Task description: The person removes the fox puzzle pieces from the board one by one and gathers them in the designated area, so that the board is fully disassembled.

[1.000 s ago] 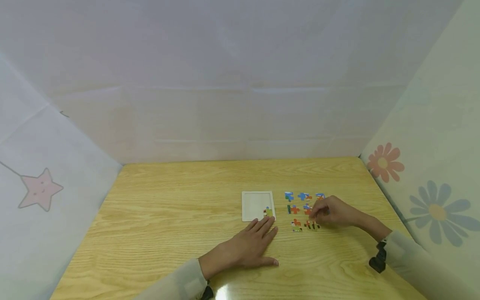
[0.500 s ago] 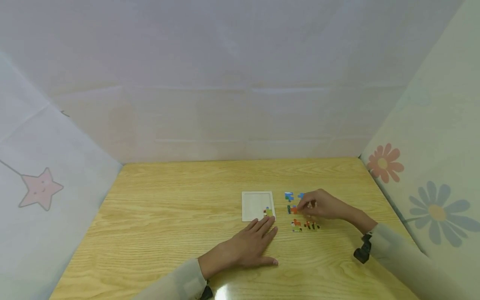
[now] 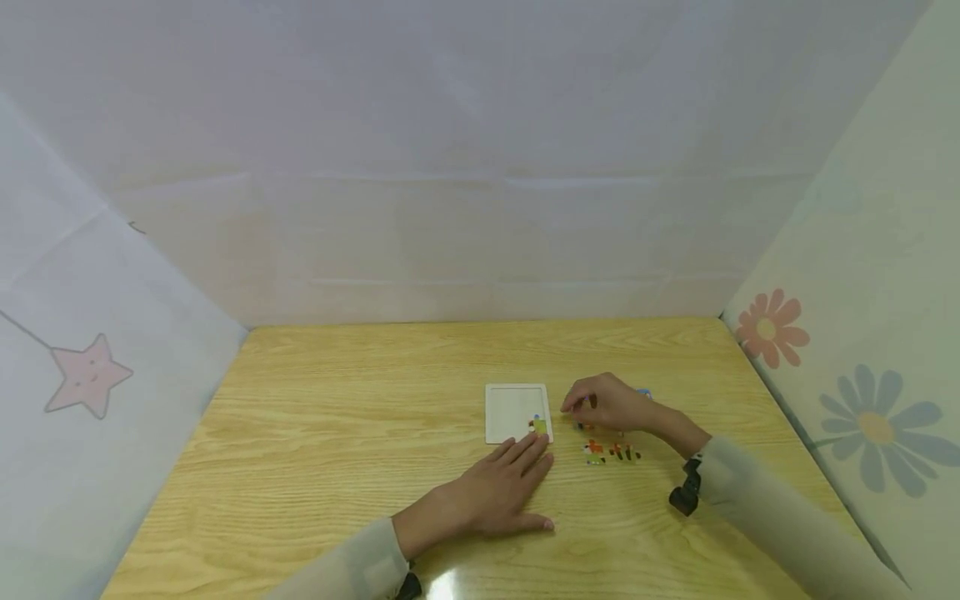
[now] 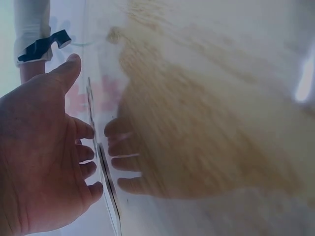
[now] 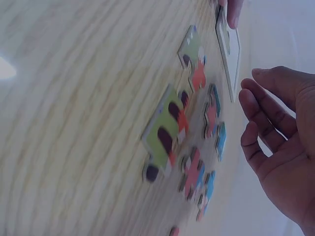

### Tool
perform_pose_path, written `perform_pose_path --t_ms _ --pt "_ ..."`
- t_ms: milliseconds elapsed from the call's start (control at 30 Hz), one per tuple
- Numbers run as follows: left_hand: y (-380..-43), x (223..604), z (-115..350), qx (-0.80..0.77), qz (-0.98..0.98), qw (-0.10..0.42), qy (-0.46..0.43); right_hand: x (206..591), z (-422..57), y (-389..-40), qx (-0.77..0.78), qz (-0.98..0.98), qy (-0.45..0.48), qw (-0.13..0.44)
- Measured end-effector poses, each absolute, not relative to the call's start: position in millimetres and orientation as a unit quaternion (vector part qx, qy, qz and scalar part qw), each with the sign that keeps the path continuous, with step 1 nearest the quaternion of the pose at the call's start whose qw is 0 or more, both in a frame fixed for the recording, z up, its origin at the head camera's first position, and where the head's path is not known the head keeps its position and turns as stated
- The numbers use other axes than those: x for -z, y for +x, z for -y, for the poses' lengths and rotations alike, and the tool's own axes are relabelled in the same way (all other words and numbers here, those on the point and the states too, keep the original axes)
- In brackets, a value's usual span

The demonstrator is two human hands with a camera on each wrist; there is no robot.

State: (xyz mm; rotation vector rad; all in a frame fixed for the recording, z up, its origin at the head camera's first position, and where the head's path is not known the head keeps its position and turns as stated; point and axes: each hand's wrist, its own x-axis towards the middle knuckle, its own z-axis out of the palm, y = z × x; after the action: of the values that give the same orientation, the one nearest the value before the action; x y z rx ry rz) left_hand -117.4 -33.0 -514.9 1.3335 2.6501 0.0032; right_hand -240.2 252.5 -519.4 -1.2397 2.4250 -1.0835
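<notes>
A pale square puzzle frame (image 3: 517,412) lies mid-table with one green puzzle piece (image 3: 537,426) in its near right corner. My left hand (image 3: 498,492) rests flat with fingers spread, its fingertips at the frame's near edge and that piece. To the right of the frame, my right hand (image 3: 611,404) hovers palm down over several loose pieces. Its thumb and fingers (image 5: 256,98) curl towards each other, tips close together, and I cannot tell whether they pinch a piece. A green and red piece (image 5: 193,54) and another with dark ovals (image 5: 167,128) lie below it.
A blue and red piece (image 5: 211,110), a blue piece (image 5: 221,141) and others lie in rows on the wooden table (image 3: 337,417). White cloth walls (image 3: 450,208) stand behind it and at both sides. A black wrist camera (image 3: 685,492) sits on the right sleeve.
My right hand has moved left across the loose pieces, from the right-hand ones to near the frame's right edge. My left hand has stayed almost in place.
</notes>
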Motion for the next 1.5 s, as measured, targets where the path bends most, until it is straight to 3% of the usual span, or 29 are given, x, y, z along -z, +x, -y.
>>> perform_pose_path --t_ms 567,700,1500 --pt "-121 518 47 0.015 -0.896 0.078 0.437 530 -211 -238 0.352 -0.835 -0.411 0.103" --pt "-122 518 48 0.017 -0.897 0.079 0.434 531 -208 -233 0.358 -0.839 -0.392 0.118" --pt "-123 515 54 0.011 -0.898 0.089 0.431 531 -200 -229 0.320 -0.853 -0.403 0.089"
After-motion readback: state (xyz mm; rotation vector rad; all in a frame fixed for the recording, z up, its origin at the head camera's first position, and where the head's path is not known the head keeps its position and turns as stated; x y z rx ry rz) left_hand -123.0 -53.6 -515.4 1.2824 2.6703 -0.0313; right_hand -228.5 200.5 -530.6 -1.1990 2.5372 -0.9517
